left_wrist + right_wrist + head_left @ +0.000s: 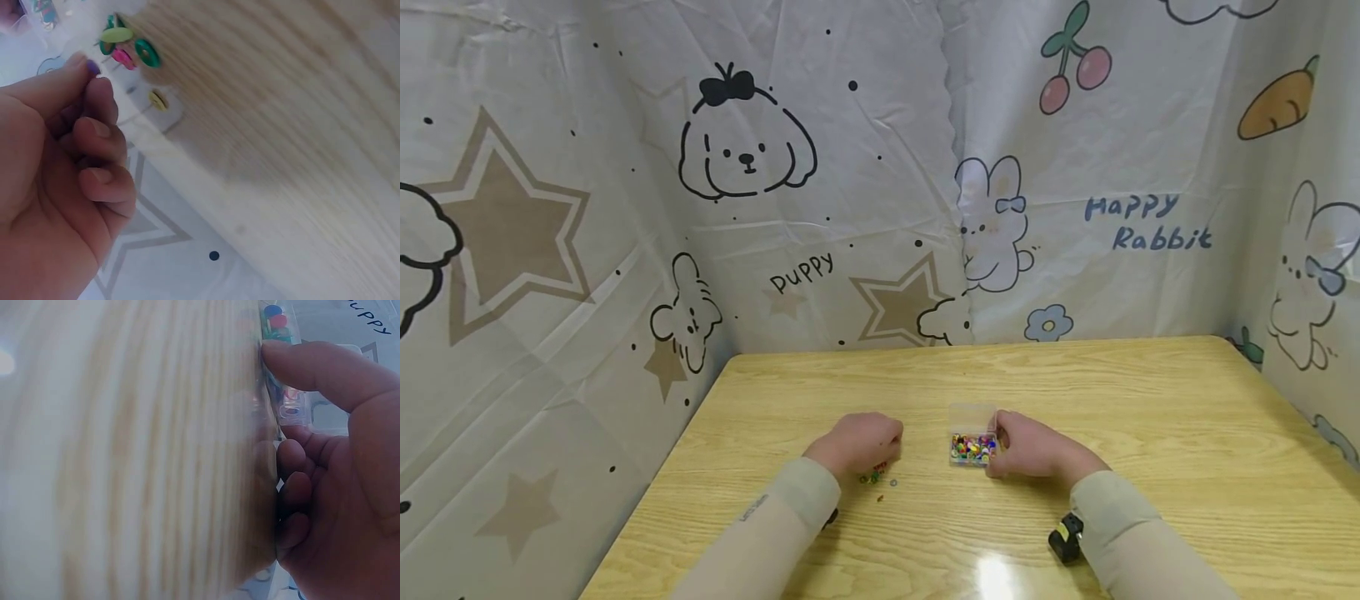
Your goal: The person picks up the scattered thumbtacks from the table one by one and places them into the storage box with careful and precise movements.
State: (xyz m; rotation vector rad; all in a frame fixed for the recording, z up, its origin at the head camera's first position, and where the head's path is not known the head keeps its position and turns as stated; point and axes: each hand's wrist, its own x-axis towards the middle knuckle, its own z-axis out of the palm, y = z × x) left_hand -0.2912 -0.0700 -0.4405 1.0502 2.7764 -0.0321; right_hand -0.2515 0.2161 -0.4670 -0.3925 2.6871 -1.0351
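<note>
My left hand is over the table, left of a small clear plastic box. In the left wrist view its thumb and forefinger pinch a small purple button, mostly covered by the fingertips. Close by lie several loose buttons, among them a green button, a pink button and a yellow button. The clear box holds many colourful buttons, and its see-through lid stands raised at the back. My right hand grips the box's right side, thumb at the near edge.
Two stray small pieces, a greyish one and an orange one, lie nearer me than the left hand. Everything rests on a wood-grain table. A printed curtain hangs behind the table and along both sides.
</note>
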